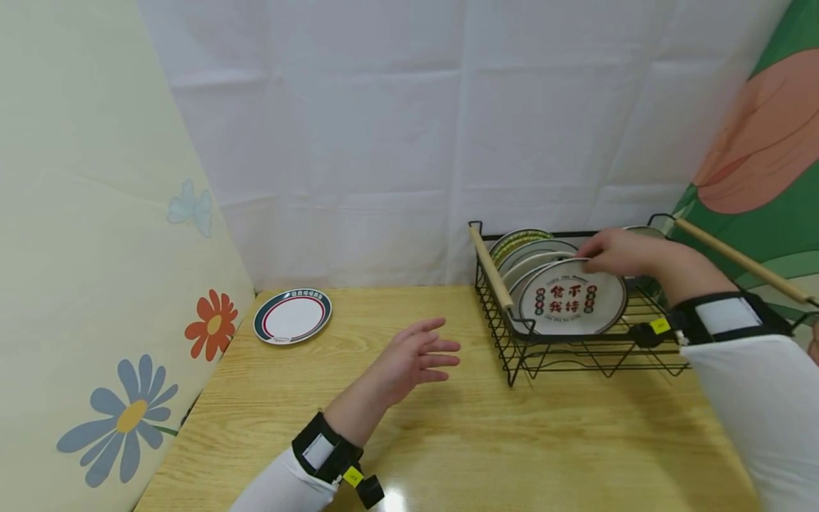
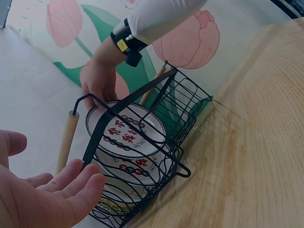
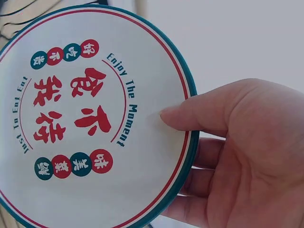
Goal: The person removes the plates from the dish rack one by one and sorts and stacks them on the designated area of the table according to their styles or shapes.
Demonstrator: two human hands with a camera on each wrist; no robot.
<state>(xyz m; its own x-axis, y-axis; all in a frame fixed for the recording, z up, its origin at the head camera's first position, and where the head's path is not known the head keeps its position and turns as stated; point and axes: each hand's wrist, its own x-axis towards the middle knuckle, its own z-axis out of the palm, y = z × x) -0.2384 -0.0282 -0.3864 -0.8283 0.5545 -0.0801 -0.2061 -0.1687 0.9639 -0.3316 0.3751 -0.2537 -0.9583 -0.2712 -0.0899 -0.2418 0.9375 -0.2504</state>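
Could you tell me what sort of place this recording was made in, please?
Probably a staged booth rather than a real kitchen: a light wooden table is boxed in by a hung white creased cloth and flower-printed side panels. On it stands a black wire dish rack, where the right hand pinches a printed round plate.

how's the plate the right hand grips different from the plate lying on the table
The front plate stands on edge in the black rack, pinched at its rim by the right hand; the lone plate lies flat on the table, untouched. Both are round, white-centred, dark-rimmed.
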